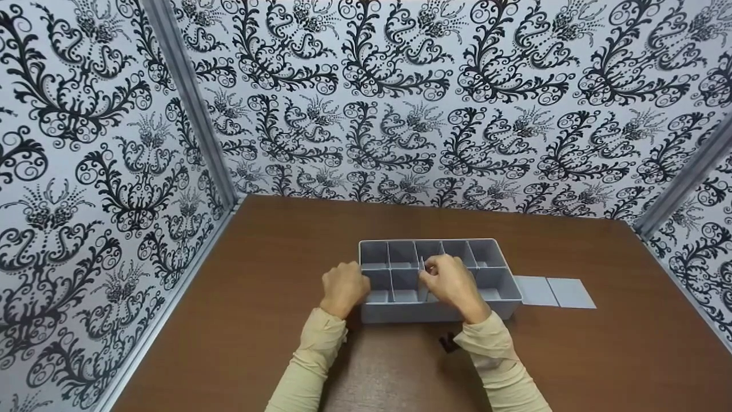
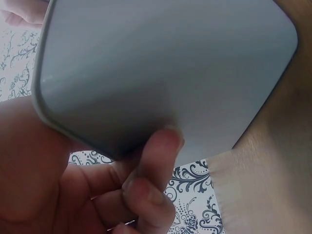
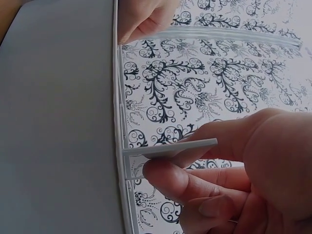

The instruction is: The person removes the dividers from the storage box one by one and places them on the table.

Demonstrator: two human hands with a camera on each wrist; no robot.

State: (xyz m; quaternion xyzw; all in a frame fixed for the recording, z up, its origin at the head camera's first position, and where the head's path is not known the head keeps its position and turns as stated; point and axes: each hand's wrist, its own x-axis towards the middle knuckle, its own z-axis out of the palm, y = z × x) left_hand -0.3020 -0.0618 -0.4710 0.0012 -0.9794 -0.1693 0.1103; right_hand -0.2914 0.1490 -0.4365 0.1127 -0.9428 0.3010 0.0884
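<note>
A grey organizer box (image 1: 400, 313) with two rows of compartments stands on the table. My left hand (image 1: 345, 287) grips the rim at its left end; in the left wrist view, fingers (image 2: 161, 151) lie against the outer end wall (image 2: 170, 73). My right hand (image 1: 453, 281) is over the front row and pinches a thin grey divider (image 3: 180, 147) between thumb and fingers. That divider stands up above the box rim (image 3: 118, 112) in the right wrist view. Its lower part is hidden there by the box wall.
Two flat light-grey panels (image 1: 536, 290) lie side by side on the brown table (image 1: 286, 246), right of the box. A small black object (image 1: 449, 342), partly hidden by the right sleeve, lies in front. Patterned walls (image 1: 400, 114) enclose the table's back and sides.
</note>
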